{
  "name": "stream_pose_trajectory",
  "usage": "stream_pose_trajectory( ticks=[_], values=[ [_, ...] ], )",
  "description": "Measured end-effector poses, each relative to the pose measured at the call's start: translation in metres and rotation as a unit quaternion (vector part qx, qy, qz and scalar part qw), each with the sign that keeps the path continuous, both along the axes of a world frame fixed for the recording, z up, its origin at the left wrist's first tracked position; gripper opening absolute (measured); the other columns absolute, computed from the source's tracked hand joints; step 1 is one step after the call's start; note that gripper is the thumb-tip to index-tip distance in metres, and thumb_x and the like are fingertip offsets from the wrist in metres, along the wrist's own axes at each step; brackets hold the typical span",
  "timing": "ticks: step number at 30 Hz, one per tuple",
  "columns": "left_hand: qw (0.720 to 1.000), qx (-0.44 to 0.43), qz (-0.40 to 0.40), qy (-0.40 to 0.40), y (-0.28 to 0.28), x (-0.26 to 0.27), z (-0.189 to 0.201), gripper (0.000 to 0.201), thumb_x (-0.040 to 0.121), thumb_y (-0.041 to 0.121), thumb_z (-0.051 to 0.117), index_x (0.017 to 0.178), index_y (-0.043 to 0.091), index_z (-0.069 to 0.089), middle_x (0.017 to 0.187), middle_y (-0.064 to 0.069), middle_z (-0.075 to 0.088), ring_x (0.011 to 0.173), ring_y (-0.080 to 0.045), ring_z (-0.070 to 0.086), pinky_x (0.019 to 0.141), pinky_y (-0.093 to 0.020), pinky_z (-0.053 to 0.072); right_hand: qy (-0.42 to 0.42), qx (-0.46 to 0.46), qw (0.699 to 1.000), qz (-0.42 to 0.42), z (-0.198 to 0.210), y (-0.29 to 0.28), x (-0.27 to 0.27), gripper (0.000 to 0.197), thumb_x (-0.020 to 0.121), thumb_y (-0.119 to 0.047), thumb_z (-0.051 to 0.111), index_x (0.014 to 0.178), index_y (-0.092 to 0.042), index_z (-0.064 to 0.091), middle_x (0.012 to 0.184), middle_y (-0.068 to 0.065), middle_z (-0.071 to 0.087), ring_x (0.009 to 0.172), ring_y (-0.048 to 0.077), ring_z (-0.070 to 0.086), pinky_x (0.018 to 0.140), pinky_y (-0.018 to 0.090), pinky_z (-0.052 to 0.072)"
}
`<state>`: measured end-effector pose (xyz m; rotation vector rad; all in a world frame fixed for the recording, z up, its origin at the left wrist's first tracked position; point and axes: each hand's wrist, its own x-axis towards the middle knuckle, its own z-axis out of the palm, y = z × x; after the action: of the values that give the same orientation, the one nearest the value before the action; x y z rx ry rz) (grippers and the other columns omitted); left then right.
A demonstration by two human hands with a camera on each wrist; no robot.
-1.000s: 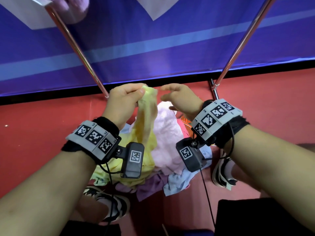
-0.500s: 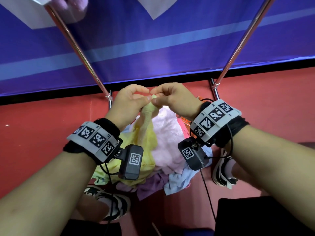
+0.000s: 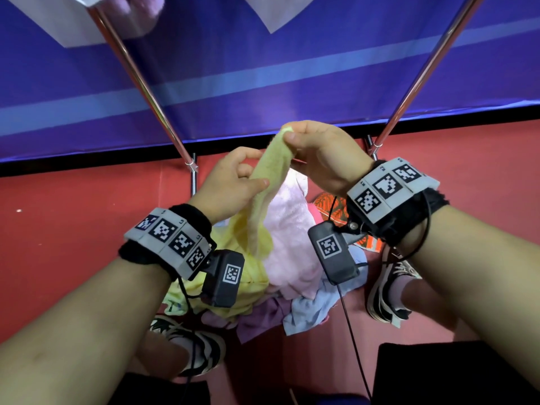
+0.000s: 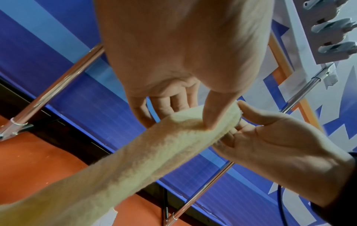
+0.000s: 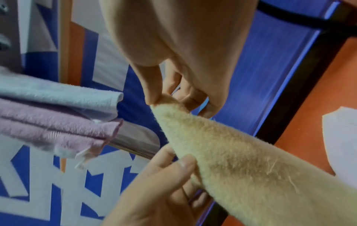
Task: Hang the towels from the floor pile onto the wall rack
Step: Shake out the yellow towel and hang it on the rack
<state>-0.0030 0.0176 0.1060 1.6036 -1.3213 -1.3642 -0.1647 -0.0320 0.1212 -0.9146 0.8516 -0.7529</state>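
Note:
A yellow towel (image 3: pixel 264 185) rises in a narrow strip from the floor pile (image 3: pixel 292 244) of pink, yellow, blue and purple towels. My right hand (image 3: pixel 292 138) pinches its top corner between thumb and fingers, plain in the right wrist view (image 5: pixel 160 100). My left hand (image 3: pixel 257 181) pinches the same edge a little lower, thumb pressed into the yellow towel (image 4: pixel 154 152). The rack's chrome poles (image 3: pixel 140 80) slant up on both sides of my hands. Pink and pale blue towels (image 5: pixel 58 114) hang folded over a rack bar.
A blue banner wall (image 3: pixel 292 68) stands right behind the rack, over a red floor (image 3: pixel 73 229). My shoes (image 3: pixel 193 346) flank the pile. A white hook rail (image 4: pixel 328 27) is fixed on the wall above. An orange patterned cloth (image 3: pixel 330 206) lies in the pile.
My right hand reached in, took the towel's top corner and lifted it higher. My left hand slid down the edge, so a short span is stretched between the hands.

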Motion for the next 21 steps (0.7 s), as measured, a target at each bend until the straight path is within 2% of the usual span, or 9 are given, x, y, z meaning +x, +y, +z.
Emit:
stream_pose_trajectory(
  ticks=[3, 6, 8, 11, 13, 16, 19, 21],
  values=[
    [1.000, -0.011, -0.006, -0.024, -0.001, 0.003, -0.004, 0.034, 0.085, -0.005, 0.062, 0.110, 0.016, 0.052, 0.068, -0.004, 0.059, 0.069, -0.024, 0.055, 0.067, -0.034, 0.044, -0.021, 0.046, 0.998, -0.041, 0.001, -0.004, -0.003, 0.018, 0.094, -0.004, 0.046, 0.084, -0.014, 0.057, 0.067, -0.004, 0.059, 0.064, 0.008, 0.057, 0.071, 0.022, 0.047],
    [0.998, -0.018, -0.019, -0.049, -0.001, 0.005, -0.010, 0.034, 0.085, -0.003, 0.063, 0.100, 0.025, 0.053, 0.065, -0.003, 0.057, 0.066, -0.025, 0.054, 0.066, -0.041, 0.048, -0.039, 0.061, 0.996, -0.048, 0.003, -0.005, -0.005, 0.018, 0.094, -0.007, 0.045, 0.083, -0.016, 0.056, 0.068, -0.004, 0.057, 0.065, 0.008, 0.056, 0.073, 0.023, 0.047],
    [0.997, -0.011, -0.037, -0.068, -0.001, 0.008, -0.014, 0.029, 0.083, 0.002, 0.066, 0.102, 0.021, 0.055, 0.068, -0.005, 0.060, 0.066, -0.026, 0.056, 0.071, -0.048, 0.052, -0.051, 0.071, 0.995, -0.057, 0.006, -0.006, -0.006, 0.020, 0.095, -0.008, 0.045, 0.081, -0.017, 0.056, 0.070, -0.002, 0.054, 0.068, 0.010, 0.055, 0.077, 0.025, 0.046],
    [0.992, 0.000, -0.057, -0.111, -0.001, 0.014, -0.019, 0.026, 0.077, 0.013, 0.067, 0.101, 0.016, 0.058, 0.077, -0.007, 0.067, 0.071, -0.031, 0.063, 0.076, -0.050, 0.054, -0.056, 0.069, 0.993, -0.071, 0.006, -0.009, -0.011, 0.023, 0.094, -0.009, 0.046, 0.076, -0.018, 0.056, 0.069, -0.002, 0.051, 0.066, 0.010, 0.053, 0.078, 0.025, 0.045],
    [0.991, -0.004, -0.044, -0.127, -0.002, 0.018, -0.022, 0.020, 0.082, 0.005, 0.065, 0.095, 0.020, 0.059, 0.078, -0.004, 0.068, 0.069, -0.029, 0.064, 0.075, -0.044, 0.056, -0.021, 0.034, 0.997, -0.068, 0.003, -0.011, -0.012, 0.021, 0.093, -0.009, 0.046, 0.074, -0.017, 0.052, 0.070, 0.000, 0.044, 0.062, 0.009, 0.051, 0.072, 0.023, 0.043],
    [0.991, -0.042, 0.027, -0.122, -0.007, 0.023, -0.019, 0.027, 0.085, -0.001, 0.062, 0.086, 0.026, 0.057, 0.072, -0.004, 0.062, 0.057, -0.013, 0.054, 0.060, -0.026, 0.047, 0.078, 0.004, 0.982, -0.175, -0.005, -0.018, -0.014, 0.015, 0.088, -0.003, 0.054, 0.080, -0.014, 0.062, 0.074, 0.003, 0.059, 0.068, 0.013, 0.057, 0.067, 0.024, 0.047],
    [0.991, -0.083, 0.092, -0.050, -0.011, 0.028, -0.009, 0.020, 0.085, -0.004, 0.063, 0.094, 0.014, 0.060, 0.073, -0.004, 0.059, 0.056, 0.000, 0.053, 0.060, -0.013, 0.044, 0.144, -0.020, 0.955, -0.258, -0.015, -0.023, -0.019, 0.015, 0.081, -0.002, 0.063, 0.076, -0.015, 0.067, 0.075, 0.004, 0.065, 0.075, 0.020, 0.062, 0.072, 0.031, 0.052],
    [0.990, -0.092, 0.105, -0.021, -0.014, 0.030, -0.004, 0.019, 0.086, -0.002, 0.063, 0.100, 0.010, 0.061, 0.073, -0.003, 0.060, 0.059, 0.000, 0.054, 0.063, -0.012, 0.044, 0.164, -0.030, 0.945, -0.282, -0.020, -0.025, -0.020, 0.016, 0.078, -0.003, 0.064, 0.072, -0.018, 0.067, 0.074, 0.003, 0.066, 0.078, 0.022, 0.063, 0.079, 0.036, 0.053]
  ],
)
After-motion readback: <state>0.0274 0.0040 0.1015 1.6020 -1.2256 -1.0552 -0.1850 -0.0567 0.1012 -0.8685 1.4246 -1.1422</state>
